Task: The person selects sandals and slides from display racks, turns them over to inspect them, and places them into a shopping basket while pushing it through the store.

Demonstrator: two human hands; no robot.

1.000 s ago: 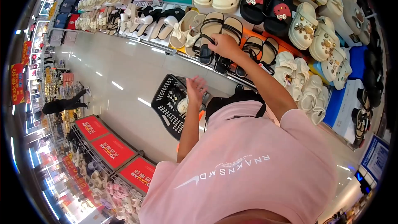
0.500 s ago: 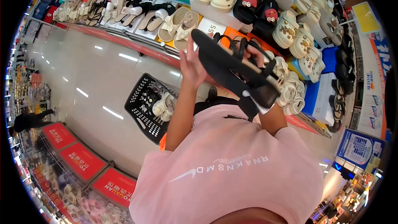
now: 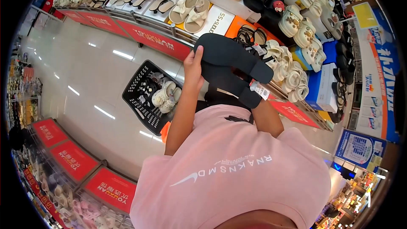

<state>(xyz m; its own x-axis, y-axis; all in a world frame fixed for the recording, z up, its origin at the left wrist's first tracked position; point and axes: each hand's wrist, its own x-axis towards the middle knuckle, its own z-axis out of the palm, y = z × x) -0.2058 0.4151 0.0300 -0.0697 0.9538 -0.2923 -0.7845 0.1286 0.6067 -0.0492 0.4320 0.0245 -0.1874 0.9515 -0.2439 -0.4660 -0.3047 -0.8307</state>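
A pair of black sandals (image 3: 231, 61) is held up side by side, with their flat soles and block heels turned toward me. My left hand (image 3: 193, 68) grips them at the toe end, its thumb pressed on the edge of one sole. A white price tag (image 3: 259, 90) hangs by the heels. My right forearm (image 3: 269, 116) reaches up behind the heel end, where the sandals hide my right hand. Beyond them, black strappy sandals (image 3: 250, 36) rest on an orange box on the shoe display.
A black shopping basket (image 3: 135, 85) with white clogs (image 3: 166, 96) in it is at the left. Ahead runs a display with several pairs of shoes and red sign panels (image 3: 154, 42). Another display with red signs (image 3: 70, 163) stands at the lower left.
The sandals have turned from a tilted side view to soles facing me. My left thumb has come onto the sole. My right hand, earlier visible at the straps, is now hidden.
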